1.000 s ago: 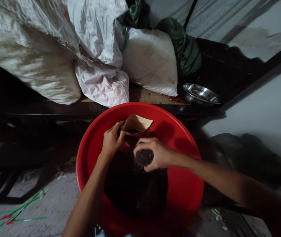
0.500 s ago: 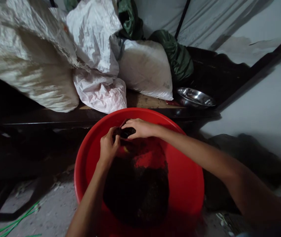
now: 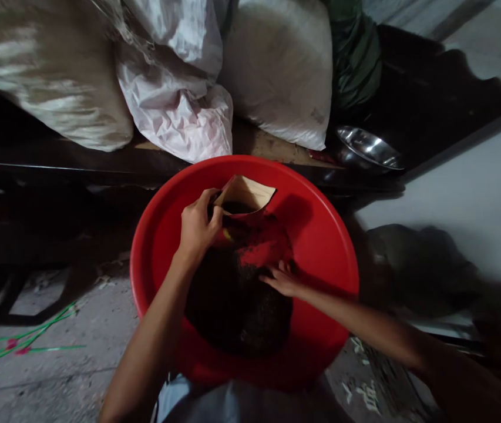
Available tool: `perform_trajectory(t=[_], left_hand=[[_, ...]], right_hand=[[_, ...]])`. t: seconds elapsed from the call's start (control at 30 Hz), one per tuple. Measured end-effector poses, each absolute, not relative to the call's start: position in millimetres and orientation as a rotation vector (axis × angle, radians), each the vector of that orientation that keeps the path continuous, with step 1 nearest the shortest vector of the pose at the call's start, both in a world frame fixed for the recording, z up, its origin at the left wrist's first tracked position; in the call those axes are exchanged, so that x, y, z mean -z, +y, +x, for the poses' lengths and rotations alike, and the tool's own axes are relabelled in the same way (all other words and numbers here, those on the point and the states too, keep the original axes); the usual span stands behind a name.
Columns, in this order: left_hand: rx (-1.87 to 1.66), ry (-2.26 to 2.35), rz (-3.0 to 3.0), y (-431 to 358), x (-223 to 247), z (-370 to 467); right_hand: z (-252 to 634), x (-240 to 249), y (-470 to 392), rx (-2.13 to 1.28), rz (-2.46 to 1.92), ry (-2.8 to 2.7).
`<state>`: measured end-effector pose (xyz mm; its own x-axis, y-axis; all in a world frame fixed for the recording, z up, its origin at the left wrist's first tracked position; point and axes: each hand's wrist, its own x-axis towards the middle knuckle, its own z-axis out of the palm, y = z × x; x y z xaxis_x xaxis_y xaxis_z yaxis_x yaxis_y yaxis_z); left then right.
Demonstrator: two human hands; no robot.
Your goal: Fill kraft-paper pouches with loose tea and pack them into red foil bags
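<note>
Just above the centre of the frame, a pouch (image 3: 252, 191) with a pale cream lining stands with its mouth open, inside a red basin (image 3: 325, 241). The left hand (image 3: 199, 224) is immediately to its left in the picture, gripping the left edge of the mouth between thumb and fingers. Dark material shows inside the pouch, below the lining.

The right hand (image 3: 282, 279) is apart from the pouch, lower and to the right of it, near the middle of the frame. Its fingers are spread and parted, reaching to the upper right edge of a dark, loose heap (image 3: 236, 311) on the basin's floor; whether the fingertips are sunk in it is too dim to tell. The heap fills the centre of the basin, below the pouch and between the two forearms.

Beyond the basin's far rim, across the top of the frame, sacks (image 3: 281, 70) rest on a dark desk (image 3: 272, 144), with a shiny metal bowl (image 3: 370, 147) at the upper right. Green strands (image 3: 51, 320) lie on the floor at the lower left.
</note>
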<state>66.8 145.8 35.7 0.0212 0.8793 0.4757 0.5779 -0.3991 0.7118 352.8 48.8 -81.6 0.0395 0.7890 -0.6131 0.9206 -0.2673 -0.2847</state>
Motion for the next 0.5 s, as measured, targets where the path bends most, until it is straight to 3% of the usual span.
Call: perform_trajectory(t=[0.23, 0.5], left_hand=[[-1.333, 1.46, 2.046, 147, -33, 68], [-1.345, 1.428, 2.085, 148, -31, 70]], right_hand=[[322, 83, 21, 1.367, 1.591, 1.837], [311, 96, 11, 1.346, 1.637, 2.005]])
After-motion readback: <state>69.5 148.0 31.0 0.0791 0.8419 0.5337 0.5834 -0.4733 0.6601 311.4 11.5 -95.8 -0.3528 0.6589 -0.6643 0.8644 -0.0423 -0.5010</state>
